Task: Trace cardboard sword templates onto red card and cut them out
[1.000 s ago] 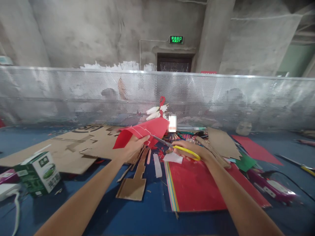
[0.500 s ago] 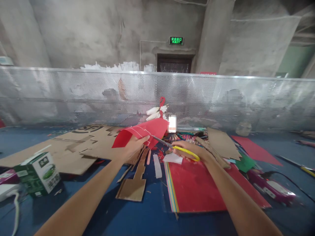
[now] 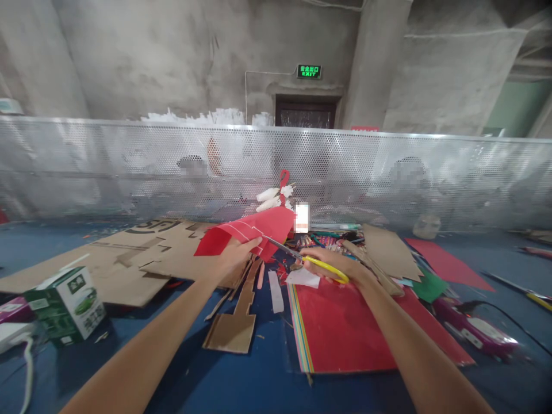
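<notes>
A curled sheet of red paper (image 3: 263, 226) with white lines drawn on it is pinched in my left hand (image 3: 238, 256), thumb on top, above the table. My right hand (image 3: 330, 261) grips a pair of scissors with yellow handles (image 3: 325, 268). The blades point left and meet the paper's edge close to my left thumb. How far apart the blades stand is hard to see. Below my right hand lies a stack of coloured paper (image 3: 345, 328), red on top, with a white scrap (image 3: 304, 278) on its upper edge.
Cut cardboard sheets (image 3: 116, 259) cover the left, near a green and white box (image 3: 69, 307). A cardboard piece (image 3: 230, 332) lies front centre. To the right are a purple device (image 3: 478, 330) with a cable and a red sheet (image 3: 446, 261). A perforated metal screen (image 3: 150, 167) stands behind.
Both hands stay almost in place. The free left end of the red paper has shifted slightly, and the scissors' yellow handle has moved a little to the left.
</notes>
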Demonstrator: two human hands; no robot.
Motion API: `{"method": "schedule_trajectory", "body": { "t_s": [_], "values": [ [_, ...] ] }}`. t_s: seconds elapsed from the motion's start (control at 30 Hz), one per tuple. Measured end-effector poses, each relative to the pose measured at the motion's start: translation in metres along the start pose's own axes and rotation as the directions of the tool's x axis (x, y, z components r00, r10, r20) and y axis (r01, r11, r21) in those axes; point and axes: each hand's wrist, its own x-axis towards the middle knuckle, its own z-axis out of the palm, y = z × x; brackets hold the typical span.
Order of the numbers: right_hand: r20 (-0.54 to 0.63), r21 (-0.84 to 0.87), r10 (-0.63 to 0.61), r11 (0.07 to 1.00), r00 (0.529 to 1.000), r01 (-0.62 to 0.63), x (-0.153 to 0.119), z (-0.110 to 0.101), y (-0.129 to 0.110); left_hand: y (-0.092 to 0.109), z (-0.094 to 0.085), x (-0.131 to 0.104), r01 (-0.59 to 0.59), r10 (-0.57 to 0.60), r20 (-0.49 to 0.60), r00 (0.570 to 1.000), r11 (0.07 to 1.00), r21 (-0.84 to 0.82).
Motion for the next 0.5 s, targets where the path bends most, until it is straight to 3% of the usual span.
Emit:
{"method": "schedule_trajectory", "body": {
  "t_s": [0.3, 0.5],
  "values": [
    [-0.018, -0.004, 0.022, 1.000, 1.000, -0.022, 0.000, 0.000, -0.005, 0.010, 0.005, -0.008, -0.029, 0.030, 0.008, 1.000, 0.995, -0.091],
    [-0.032, 0.038, 0.072, 0.997, 0.997, -0.071, -0.004, 0.003, -0.017, 0.006, 0.003, -0.005, -0.013, 0.015, 0.026, 1.000, 0.996, -0.086]
  ]
}}
